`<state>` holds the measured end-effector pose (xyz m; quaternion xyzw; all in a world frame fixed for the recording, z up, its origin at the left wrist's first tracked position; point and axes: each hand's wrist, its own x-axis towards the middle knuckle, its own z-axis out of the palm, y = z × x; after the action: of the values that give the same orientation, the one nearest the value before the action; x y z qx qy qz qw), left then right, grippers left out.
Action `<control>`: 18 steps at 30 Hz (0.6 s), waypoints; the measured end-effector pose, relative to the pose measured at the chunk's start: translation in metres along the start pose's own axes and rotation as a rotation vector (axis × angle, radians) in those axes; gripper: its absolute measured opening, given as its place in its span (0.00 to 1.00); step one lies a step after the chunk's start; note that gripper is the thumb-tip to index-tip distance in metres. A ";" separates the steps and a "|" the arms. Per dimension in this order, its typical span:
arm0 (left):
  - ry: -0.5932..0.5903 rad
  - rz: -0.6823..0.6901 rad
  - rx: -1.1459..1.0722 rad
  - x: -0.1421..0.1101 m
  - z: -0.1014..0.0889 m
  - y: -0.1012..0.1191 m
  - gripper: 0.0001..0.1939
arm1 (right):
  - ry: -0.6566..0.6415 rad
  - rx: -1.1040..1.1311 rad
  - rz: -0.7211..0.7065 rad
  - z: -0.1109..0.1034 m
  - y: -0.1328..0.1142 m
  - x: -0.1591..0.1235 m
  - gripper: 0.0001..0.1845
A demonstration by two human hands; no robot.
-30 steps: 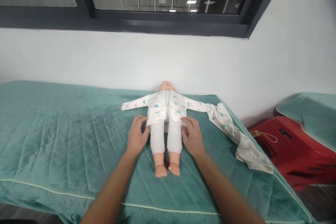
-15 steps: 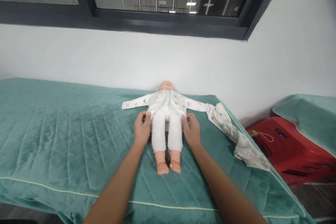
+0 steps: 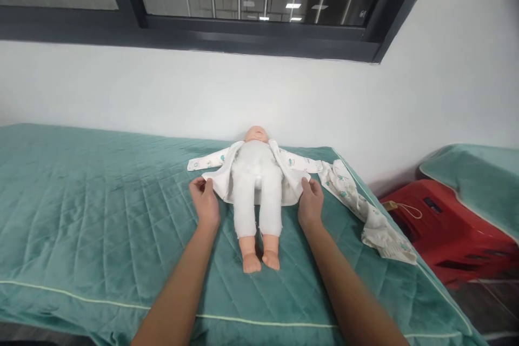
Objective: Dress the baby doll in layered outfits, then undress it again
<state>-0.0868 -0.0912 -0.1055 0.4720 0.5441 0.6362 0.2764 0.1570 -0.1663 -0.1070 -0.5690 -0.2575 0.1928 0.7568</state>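
A baby doll [image 3: 258, 194] lies on its back on the teal quilted cover [image 3: 101, 216], head toward the wall, bare feet toward me. It wears a white patterned shirt [image 3: 221, 181] spread open to both sides, showing its white cloth body. My left hand [image 3: 205, 203] pinches the shirt's left front panel at its lower corner. My right hand [image 3: 310, 201] grips the right front panel the same way. Both panels are held out flat, away from the doll's trunk.
A crumpled garment of the same print [image 3: 367, 213] lies on the cover to the doll's right, near the edge. Beyond that edge stand a red plastic object [image 3: 450, 227] and another teal-covered surface [image 3: 478, 178]. A white wall and dark window frame lie behind.
The shirt fronts were closed over the doll's chest a second ago. My hands took the lower edges and pulled them apart outward, so the shirt now lies open.
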 end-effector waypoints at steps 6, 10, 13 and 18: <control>0.149 0.033 0.090 -0.002 -0.012 0.012 0.13 | 0.015 0.094 0.108 -0.021 -0.005 -0.004 0.15; 0.152 0.056 0.096 -0.002 -0.013 0.012 0.13 | -0.080 -0.021 0.124 -0.046 -0.017 -0.018 0.15; 0.151 0.052 0.092 -0.002 -0.013 0.009 0.13 | -0.194 -0.362 0.013 -0.079 -0.032 -0.026 0.17; 0.094 0.062 0.090 -0.002 -0.016 0.010 0.10 | -0.380 -0.963 -0.474 -0.159 -0.058 -0.016 0.19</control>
<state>-0.0991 -0.1026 -0.0956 0.4702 0.5698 0.6408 0.2090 0.2406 -0.3128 -0.0884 -0.7320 -0.5685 -0.0226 0.3749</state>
